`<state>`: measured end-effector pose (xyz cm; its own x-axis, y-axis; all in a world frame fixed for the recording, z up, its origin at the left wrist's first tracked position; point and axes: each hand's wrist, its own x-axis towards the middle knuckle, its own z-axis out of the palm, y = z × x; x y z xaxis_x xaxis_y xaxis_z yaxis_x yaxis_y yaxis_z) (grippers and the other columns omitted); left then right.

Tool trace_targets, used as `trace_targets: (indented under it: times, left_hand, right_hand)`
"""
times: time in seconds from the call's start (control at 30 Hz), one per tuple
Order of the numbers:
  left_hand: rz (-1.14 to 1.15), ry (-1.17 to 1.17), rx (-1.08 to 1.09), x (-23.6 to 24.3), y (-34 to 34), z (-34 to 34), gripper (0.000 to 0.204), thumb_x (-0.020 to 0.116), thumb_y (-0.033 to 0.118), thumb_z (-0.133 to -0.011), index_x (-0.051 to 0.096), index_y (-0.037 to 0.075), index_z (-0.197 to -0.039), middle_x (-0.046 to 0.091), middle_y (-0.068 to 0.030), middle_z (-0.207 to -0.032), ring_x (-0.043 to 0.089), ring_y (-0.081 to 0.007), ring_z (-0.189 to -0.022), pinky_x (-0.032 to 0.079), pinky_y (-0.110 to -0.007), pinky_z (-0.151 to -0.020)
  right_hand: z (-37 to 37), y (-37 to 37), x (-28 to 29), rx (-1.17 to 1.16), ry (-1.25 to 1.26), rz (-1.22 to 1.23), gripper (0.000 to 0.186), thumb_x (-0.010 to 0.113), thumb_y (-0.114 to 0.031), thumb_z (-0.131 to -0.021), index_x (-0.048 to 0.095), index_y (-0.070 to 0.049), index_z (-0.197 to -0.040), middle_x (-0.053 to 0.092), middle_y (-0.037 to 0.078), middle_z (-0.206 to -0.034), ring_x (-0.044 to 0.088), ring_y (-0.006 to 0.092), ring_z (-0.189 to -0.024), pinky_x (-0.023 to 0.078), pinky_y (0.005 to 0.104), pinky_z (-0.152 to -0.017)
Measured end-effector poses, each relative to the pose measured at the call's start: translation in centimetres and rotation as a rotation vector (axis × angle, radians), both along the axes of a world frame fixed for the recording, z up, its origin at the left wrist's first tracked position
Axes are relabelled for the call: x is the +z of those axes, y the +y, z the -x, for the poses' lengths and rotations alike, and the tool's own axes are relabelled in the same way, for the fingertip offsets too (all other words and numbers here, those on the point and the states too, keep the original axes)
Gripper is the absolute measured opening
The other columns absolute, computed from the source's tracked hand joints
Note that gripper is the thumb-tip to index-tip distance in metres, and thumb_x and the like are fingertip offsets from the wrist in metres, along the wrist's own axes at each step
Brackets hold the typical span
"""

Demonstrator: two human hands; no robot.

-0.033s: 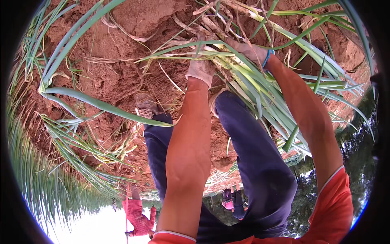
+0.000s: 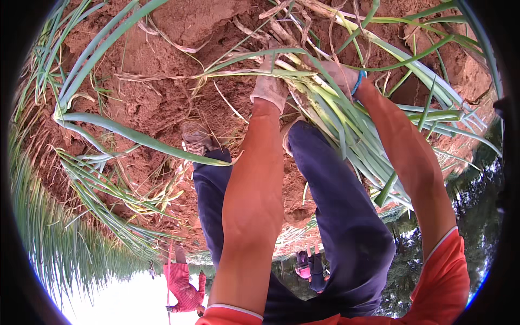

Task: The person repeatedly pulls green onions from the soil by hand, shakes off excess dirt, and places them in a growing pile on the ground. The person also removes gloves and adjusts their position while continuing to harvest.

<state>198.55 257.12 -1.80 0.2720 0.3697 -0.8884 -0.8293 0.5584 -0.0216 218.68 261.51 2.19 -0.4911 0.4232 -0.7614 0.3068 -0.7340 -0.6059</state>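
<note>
A bunch of long green onions (image 2: 346,120) slants from between my hands down to the right, under my right forearm. My left hand (image 2: 270,81), in a dusty pale glove, is closed at the left side of the pale stems; leaves and dry stalks partly cover its fingers. My right hand (image 2: 335,75), gloved with a blue cuff edge, wraps the stems from the right. Its fingertips are hidden behind the onions. Dry brown stalks (image 2: 281,33) lie just beyond both hands.
Reddish, crumbly soil (image 2: 157,103) surrounds my feet. A bent onion plant (image 2: 108,123) and more leaves (image 2: 103,189) lie at left. Other onions (image 2: 414,62) lie at far right. A person in a red striped top (image 2: 184,287) and other people (image 2: 311,271) are in the distance.
My right hand has shifted slightly to the right and down, and the stems between my hands have moved a little with it. My left hand has barely moved.
</note>
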Motion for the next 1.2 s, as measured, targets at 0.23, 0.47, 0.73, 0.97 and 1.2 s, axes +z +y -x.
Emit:
trace_targets:
  times: [0.23,0.47,0.73,0.97,1.2]
  left_hand:
    - [-0.048,0.166,-0.110,5.1,2.5,1.0,0.051,0.072,0.042,-0.096,0.063,0.010,-0.134,0.070,-0.0098,-0.126,0.069,-0.0283,-0.108,0.057,-0.047,-0.095]
    - [-0.010,0.252,-0.235,0.5,2.3,2.9,0.026,0.066,0.028,-0.099,0.070,0.006,-0.113,0.074,-0.0112,-0.098,0.073,-0.0271,-0.077,0.064,-0.041,-0.067]
    - [0.033,0.203,-0.329,7.2,3.1,5.5,0.024,0.070,0.026,-0.096,0.071,0.007,-0.111,0.073,-0.0121,-0.096,0.071,-0.0294,-0.077,0.061,-0.043,-0.066]
    - [0.124,0.050,-0.414,5.1,3.6,7.5,0.040,0.058,0.032,-0.106,0.058,0.006,-0.136,0.069,-0.0166,-0.116,0.071,-0.0320,-0.091,0.062,-0.048,-0.076]
    - [0.071,0.234,-0.464,4.8,0.6,8.2,0.046,0.066,0.039,-0.100,0.065,0.003,-0.129,0.072,-0.0174,-0.110,0.070,-0.0347,-0.096,0.061,-0.051,-0.080]
  right_hand:
    - [4.9,1.8,7.4,0.146,-0.136,0.009,0.072,0.074,-0.058,-0.089,0.066,0.006,-0.123,0.070,0.016,-0.116,0.067,0.0204,-0.103,0.053,0.0345,-0.092]
    - [6.7,0.3,3.4,0.705,-0.168,-0.923,0.041,0.068,-0.040,-0.087,0.071,0.000,-0.080,0.064,0.016,-0.067,0.059,0.0220,-0.062,0.049,0.0432,-0.062]
    - [11.6,-0.5,7.7,0.346,-0.489,-0.189,0.049,0.061,-0.049,-0.086,0.075,-0.002,-0.086,0.071,0.024,-0.079,0.071,0.0381,-0.076,0.056,0.0436,-0.073]
    - [11.4,1.7,8.7,0.471,-0.513,-0.207,0.042,0.066,-0.041,-0.087,0.078,-0.001,-0.087,0.072,0.029,-0.087,0.072,0.0432,-0.085,0.058,0.0474,-0.077]
    - [12.7,3.1,13.6,0.254,-0.399,0.211,0.050,0.065,-0.045,-0.083,0.077,0.002,-0.093,0.073,0.030,-0.094,0.073,0.0439,-0.091,0.057,0.0487,-0.081]
